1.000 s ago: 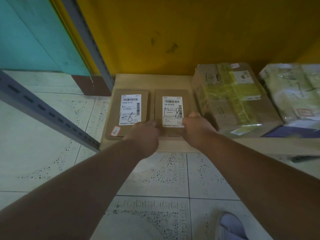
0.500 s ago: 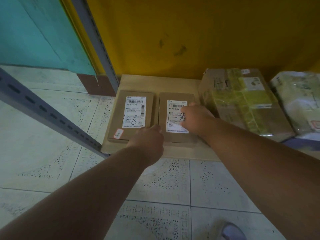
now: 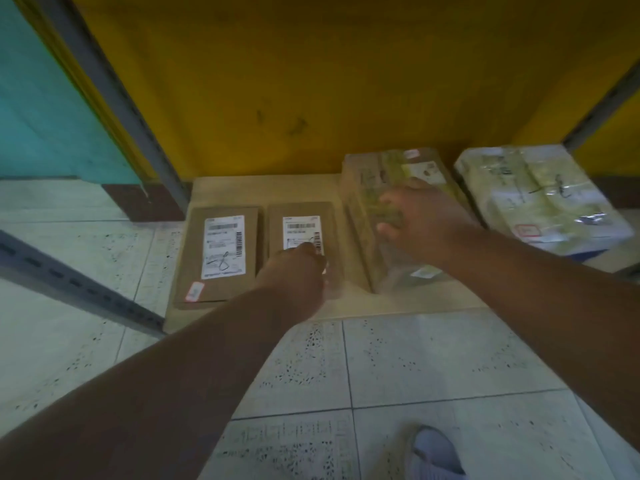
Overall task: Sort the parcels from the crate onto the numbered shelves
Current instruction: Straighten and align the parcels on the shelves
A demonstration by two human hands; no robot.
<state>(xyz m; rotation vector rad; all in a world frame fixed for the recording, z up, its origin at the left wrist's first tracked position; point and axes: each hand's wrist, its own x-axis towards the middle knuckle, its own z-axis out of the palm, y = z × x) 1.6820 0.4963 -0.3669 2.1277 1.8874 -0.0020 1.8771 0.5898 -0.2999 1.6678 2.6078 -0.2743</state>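
two flat cardboard parcels lie side by side on the low wooden shelf (image 3: 242,188), close but with a narrow gap between them. the left parcel (image 3: 221,254) shows its whole white label, with a scrawled mark that is too blurred to read and a small pink sticker near its front corner. the middle parcel (image 3: 304,233) is half hidden: the left hand (image 3: 294,271) rests on its near end, knuckles up and fingers bent under, covering the lower part of the label; whether the fingers grip the edge or only press on it cannot be told. just right of it stands a taller taped box (image 3: 377,216), wrapped in yellowish tape. the right hand (image 3: 419,220) lies on top of this box with fingers spread and only lightly bent, blurred by motion, so a firm hold is not clear. further right, apart from the box, a plastic-wrapped bundle (image 3: 540,199) sits with its far edge smeared. a grey metal post (image 3: 114,98) rises at the shelf's back left corner before the yellow wall (image 3: 346,64). a shoe (image 3: 433,452) is cut off at the bottom edge of the tiled floor (image 3: 450,358).
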